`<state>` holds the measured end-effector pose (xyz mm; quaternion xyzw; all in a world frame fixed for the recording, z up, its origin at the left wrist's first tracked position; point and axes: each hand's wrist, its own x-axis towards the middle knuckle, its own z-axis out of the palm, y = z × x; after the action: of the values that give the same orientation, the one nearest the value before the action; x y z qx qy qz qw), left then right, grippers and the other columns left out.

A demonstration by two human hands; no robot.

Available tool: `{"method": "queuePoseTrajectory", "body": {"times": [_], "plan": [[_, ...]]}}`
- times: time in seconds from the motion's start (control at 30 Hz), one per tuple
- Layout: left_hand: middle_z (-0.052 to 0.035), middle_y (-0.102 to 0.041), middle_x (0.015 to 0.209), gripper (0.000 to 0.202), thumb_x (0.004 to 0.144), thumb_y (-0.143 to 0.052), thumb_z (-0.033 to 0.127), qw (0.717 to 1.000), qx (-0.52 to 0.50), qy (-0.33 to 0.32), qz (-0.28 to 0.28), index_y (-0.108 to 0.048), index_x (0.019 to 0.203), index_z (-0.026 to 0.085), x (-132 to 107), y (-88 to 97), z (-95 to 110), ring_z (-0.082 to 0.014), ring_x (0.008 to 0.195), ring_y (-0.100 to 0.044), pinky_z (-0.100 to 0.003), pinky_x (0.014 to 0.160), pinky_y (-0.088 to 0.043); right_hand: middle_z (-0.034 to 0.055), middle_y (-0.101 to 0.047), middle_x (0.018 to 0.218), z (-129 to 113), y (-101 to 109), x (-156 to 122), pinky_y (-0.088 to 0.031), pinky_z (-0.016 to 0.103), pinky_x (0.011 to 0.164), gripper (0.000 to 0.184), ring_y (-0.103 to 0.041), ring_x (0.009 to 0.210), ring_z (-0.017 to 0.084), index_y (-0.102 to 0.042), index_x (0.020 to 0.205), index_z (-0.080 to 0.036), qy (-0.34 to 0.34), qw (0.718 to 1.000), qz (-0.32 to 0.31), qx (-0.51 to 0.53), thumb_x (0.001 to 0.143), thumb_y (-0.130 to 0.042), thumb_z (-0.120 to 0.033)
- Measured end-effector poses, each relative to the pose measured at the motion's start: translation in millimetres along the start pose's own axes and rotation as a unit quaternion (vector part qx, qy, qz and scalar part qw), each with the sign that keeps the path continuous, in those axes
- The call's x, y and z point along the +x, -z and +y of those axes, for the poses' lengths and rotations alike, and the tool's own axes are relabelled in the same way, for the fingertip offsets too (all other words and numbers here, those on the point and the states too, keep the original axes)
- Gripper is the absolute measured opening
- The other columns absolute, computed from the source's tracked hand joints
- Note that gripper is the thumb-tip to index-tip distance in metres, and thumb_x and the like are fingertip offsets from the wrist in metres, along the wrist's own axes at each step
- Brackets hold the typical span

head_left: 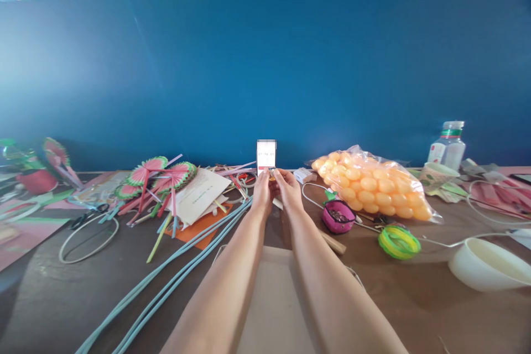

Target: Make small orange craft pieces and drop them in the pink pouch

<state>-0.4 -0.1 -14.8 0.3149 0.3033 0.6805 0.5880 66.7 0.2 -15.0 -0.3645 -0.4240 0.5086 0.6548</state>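
Observation:
My left hand (262,192) and my right hand (289,191) are close together at the far side of the table, both arms stretched forward. Their fingers are curled in, and the thumbs point away from me. Between the fingertips shows a small dark and yellowish thing (272,173), too small to name. Directly beyond the fingertips stands an upright phone (266,156) with a bright screen showing timer digits. Whether my fingers touch the phone I cannot tell. Light-blue tubes (207,227) run beside my left arm, and a purple bowl (338,217) with small dark pieces is right of my right hand.
A blue panel (265,66) closes off the back. Watermelon-patterned paper fans (176,176), papers (198,191) and scissors (88,215) lie left. On the right are a bag of orange balls (375,187), yellow-green rings (399,241), a white bowl (489,265), a bottle (448,146) and cables.

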Motion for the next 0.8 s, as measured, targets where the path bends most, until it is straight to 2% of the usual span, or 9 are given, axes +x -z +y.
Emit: {"method": "queuePoseTrajectory", "body": {"times": [0.23, 0.57, 0.8], "plan": [[-0.0054, -0.067, 0.077, 0.05, 0.084, -0.061, 0.057, 1.0, 0.012, -0.008, 0.006, -0.063, 0.109, 0.014, 1.2, -0.3, -1.1, -0.0183, 0.07, -0.067, -0.028, 0.066, -0.052, 0.0053, -0.074, 0.09, -2.8, -0.6, -2.3, -0.055, 0.034, 0.076, 0.048, -0.069, 0.086, 0.022, -0.067, 0.099, -0.02, 0.011, 1.0, -0.009, -0.007, 0.067, -0.075, -0.054], [-0.0095, -0.07, 0.08, 0.053, 0.086, -0.057, 0.058, 1.0, 0.026, 0.001, 0.005, -0.063, 0.112, 0.013, 2.9, 0.7, -3.8, -0.0216, 0.076, -0.07, -0.03, 0.067, -0.054, 0.0069, -0.074, 0.092, 0.7, -1.7, 0.3, -0.056, 0.034, 0.068, 0.05, -0.071, 0.084, 0.024, -0.063, 0.096, -0.021, 0.006, 1.0, -0.017, 0.024, 0.063, -0.078, -0.056], [-0.0098, -0.072, 0.085, 0.048, 0.086, -0.058, 0.057, 0.999, 0.05, -0.015, 0.013, -0.064, 0.107, 0.015, 1.3, 1.0, -3.7, -0.0225, 0.08, -0.071, -0.03, 0.069, -0.054, 0.0055, -0.074, 0.088, -0.2, -0.6, -0.9, -0.057, 0.035, 0.071, 0.05, -0.071, 0.083, 0.023, -0.064, 0.099, -0.021, 0.011, 0.999, -0.019, 0.023, 0.065, -0.076, -0.056]]}}
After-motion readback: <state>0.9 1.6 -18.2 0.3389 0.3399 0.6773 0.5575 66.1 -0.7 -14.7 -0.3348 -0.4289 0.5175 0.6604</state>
